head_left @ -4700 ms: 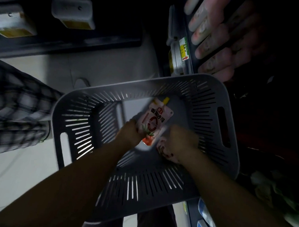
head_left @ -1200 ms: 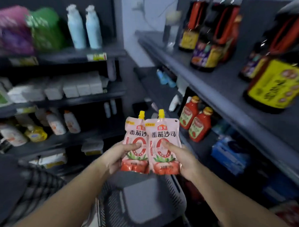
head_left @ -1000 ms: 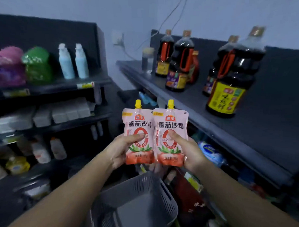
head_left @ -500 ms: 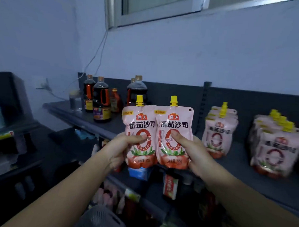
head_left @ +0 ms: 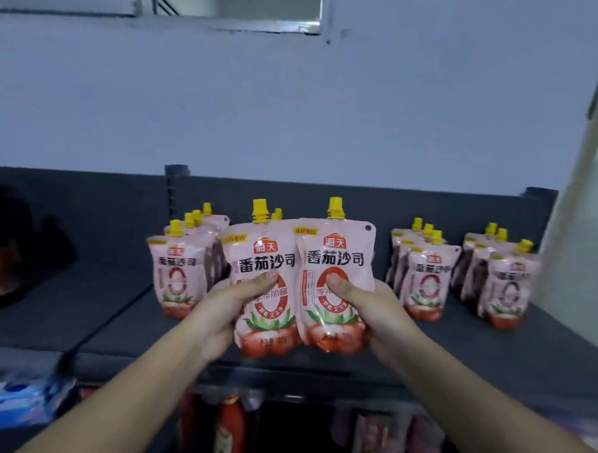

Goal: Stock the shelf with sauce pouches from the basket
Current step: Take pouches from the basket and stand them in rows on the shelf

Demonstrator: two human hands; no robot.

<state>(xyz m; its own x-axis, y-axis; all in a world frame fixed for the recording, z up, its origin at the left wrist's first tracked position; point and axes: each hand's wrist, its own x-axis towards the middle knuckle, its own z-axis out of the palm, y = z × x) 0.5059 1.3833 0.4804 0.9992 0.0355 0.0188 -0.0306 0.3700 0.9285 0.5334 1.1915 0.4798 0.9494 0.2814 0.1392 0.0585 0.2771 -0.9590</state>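
Two bare forearms reach up from the bottom of the view. The left hand (head_left: 225,308) grips one pink, yellow-capped tomato sauce pouch (head_left: 265,259) with the thumb curled over its front and the fingers hidden behind. The right hand (head_left: 369,311) grips a second pink pouch of the same kind (head_left: 337,259) in the same way. Both pouches are upright, side by side with their edges touching, held just above the front part of the dark grey metal shelf (head_left: 115,321).

Below the shelf edge, blurred, are a red bottle (head_left: 230,425) and some blue packets (head_left: 19,399).

On the shelf behind the hands, matching pouches stand upright in rows running front to back: a left row (head_left: 177,272), a right row (head_left: 425,276) and a far-right row (head_left: 504,290). One yellow cap (head_left: 277,213) shows just behind the held pouches. A dark bottle with a yellow label (head_left: 1,258) sits at the left edge.

Behind the shelf's dark back panel (head_left: 86,196) rises a pale wall (head_left: 296,106), with a window frame (head_left: 231,21) at the top.
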